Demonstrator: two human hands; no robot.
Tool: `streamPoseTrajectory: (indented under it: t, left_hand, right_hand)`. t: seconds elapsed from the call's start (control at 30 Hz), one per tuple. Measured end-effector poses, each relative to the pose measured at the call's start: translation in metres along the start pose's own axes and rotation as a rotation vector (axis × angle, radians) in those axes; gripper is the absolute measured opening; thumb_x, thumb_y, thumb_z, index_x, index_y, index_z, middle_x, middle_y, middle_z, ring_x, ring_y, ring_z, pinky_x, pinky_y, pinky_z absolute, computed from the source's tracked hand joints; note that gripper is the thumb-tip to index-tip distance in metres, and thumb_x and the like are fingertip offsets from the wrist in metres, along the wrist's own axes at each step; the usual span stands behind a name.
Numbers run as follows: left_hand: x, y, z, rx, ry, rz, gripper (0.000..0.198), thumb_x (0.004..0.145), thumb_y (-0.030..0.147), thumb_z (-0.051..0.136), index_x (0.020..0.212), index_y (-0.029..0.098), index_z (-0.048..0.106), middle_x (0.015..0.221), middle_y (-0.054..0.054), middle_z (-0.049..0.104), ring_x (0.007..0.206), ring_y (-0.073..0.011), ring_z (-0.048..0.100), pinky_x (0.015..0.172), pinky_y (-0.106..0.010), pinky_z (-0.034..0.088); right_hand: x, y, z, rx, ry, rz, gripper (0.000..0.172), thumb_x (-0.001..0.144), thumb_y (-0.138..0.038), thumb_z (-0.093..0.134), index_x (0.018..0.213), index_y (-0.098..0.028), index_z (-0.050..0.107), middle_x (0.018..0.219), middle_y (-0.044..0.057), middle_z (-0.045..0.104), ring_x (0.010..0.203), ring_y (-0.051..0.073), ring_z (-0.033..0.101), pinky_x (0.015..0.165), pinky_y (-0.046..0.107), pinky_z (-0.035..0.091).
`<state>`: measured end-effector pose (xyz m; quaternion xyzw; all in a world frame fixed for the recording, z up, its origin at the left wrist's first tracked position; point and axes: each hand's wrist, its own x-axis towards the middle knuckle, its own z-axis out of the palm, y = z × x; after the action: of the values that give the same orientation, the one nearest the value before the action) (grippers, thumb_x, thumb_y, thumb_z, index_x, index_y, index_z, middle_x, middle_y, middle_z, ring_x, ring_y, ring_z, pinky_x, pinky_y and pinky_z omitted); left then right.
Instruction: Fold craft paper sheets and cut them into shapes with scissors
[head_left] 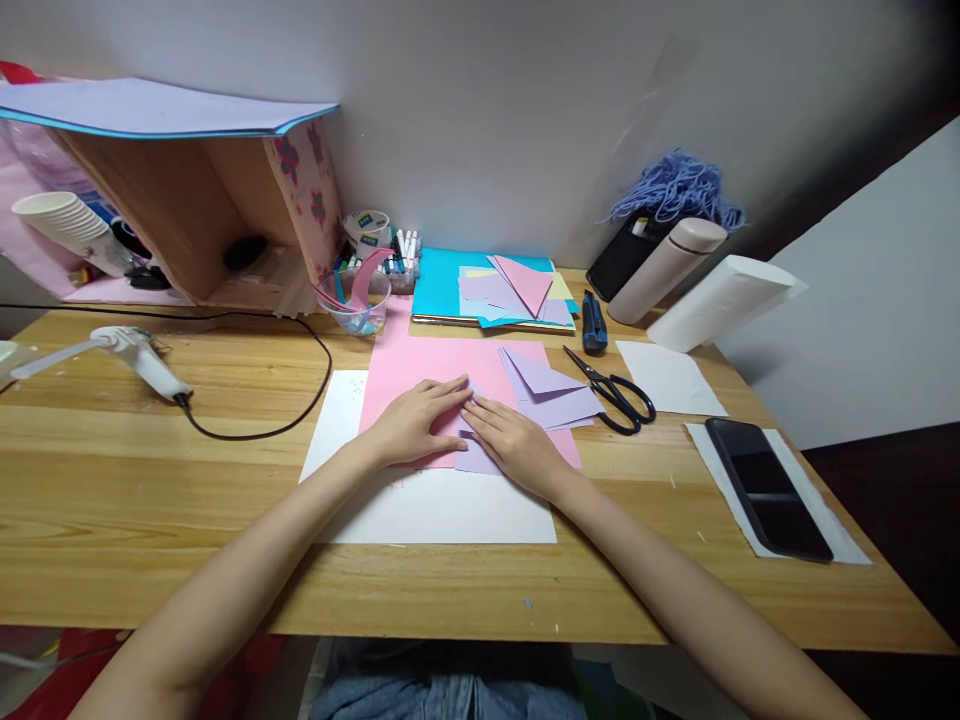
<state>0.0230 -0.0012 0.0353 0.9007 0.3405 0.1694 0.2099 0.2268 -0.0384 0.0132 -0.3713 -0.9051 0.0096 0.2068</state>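
A small purple paper (478,458) lies on the pink sheet (390,390), partly hidden under my hands. My left hand (417,424) rests at its left side, thumb and fingers apart, fingertips at the paper's top edge. My right hand (514,440) lies flat over the paper from the right, fingers side by side and stretched out. The two hands' fingertips nearly meet. Beneath the pink sheet is a white sheet (450,510). Folded purple papers (551,395) sit just right of my hands, beside black-handled scissors (615,392).
A blue utility knife (594,325) and a blue folder (442,285) with cut papers lie behind. A plastic cup (356,305) stands back left, a hot glue gun (142,360) further left. A phone (769,488) is at right, near a pale bottle (666,270).
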Motion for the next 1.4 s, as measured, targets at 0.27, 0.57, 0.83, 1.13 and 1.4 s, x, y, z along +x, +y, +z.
streamPoseTrajectory:
  t: [0.27, 0.57, 0.83, 1.13, 1.4]
  left_hand:
    - [0.000, 0.002, 0.003, 0.139, -0.058, 0.026, 0.073, 0.079, 0.055, 0.048, 0.138, 0.018, 0.028, 0.144, -0.007, 0.031, 0.120, -0.0236, 0.038, 0.102, -0.037, 0.028]
    - [0.001, 0.007, 0.006, 0.152, -0.058, 0.004, 0.070, 0.082, 0.057, 0.039, 0.138, 0.017, 0.028, 0.144, -0.009, 0.029, 0.111, -0.0251, 0.043, 0.099, -0.041, 0.029]
    - [0.006, 0.001, 0.013, -0.227, 0.244, -0.214, 0.045, 0.091, 0.035, 0.034, 0.131, 0.016, 0.037, 0.135, -0.012, 0.042, 0.121, -0.0200, 0.040, 0.102, -0.038, 0.030]
    - [0.013, 0.011, 0.007, -1.211, 0.270, -0.524, 0.039, 0.077, 0.044, 0.056, 0.101, 0.014, 0.058, 0.102, -0.009, 0.061, 0.090, -0.0167, 0.059, 0.079, -0.029, 0.045]
    - [0.011, 0.003, 0.012, -1.342, 0.462, -0.642, 0.028, 0.071, 0.041, 0.061, 0.065, 0.014, 0.054, 0.052, 0.005, 0.046, 0.045, -0.0057, 0.040, 0.048, -0.019, 0.034]
  right_hand:
    - [0.000, -0.001, -0.002, 0.023, -0.003, 0.013, 0.036, 0.090, -0.016, 0.038, 0.122, -0.009, 0.052, 0.123, 0.013, 0.055, 0.120, 0.022, 0.046, 0.101, 0.040, 0.040]
    - [-0.002, 0.002, -0.003, 0.098, -0.015, 0.036, 0.038, 0.091, -0.019, 0.038, 0.125, -0.010, 0.049, 0.126, 0.011, 0.053, 0.123, 0.021, 0.043, 0.104, 0.040, 0.037]
    - [-0.005, 0.005, -0.005, 0.234, 0.017, 0.122, 0.044, 0.085, -0.007, 0.038, 0.125, -0.017, 0.050, 0.131, 0.008, 0.049, 0.129, 0.022, 0.034, 0.104, 0.043, 0.036]
    - [0.010, 0.001, -0.014, 0.811, 0.297, 0.523, 0.038, 0.086, -0.018, 0.039, 0.121, -0.022, 0.053, 0.119, 0.004, 0.060, 0.109, 0.021, 0.056, 0.092, 0.039, 0.046]
    - [0.028, -0.010, -0.002, 0.429, 0.115, 0.180, 0.067, 0.076, 0.003, 0.029, 0.137, -0.025, 0.033, 0.139, 0.002, 0.039, 0.128, 0.017, 0.035, 0.107, 0.042, 0.031]
